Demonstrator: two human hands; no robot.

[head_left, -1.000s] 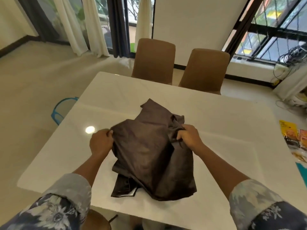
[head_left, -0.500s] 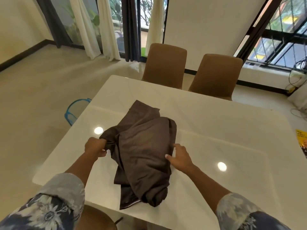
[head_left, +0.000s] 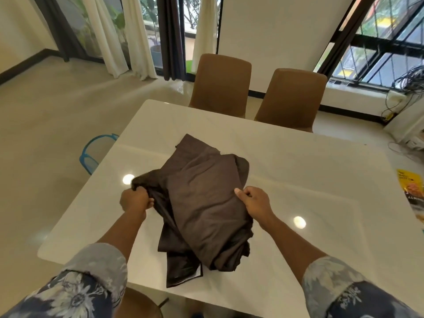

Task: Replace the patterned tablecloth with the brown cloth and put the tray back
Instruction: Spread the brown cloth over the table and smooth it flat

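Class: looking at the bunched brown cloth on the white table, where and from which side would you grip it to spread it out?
Probably by its outer edges, from the near side: the bunched brown cloth is folded over itself, so only the edges pull it open. The left hand already pinches the left edge and the right hand the right edge, above the white table.
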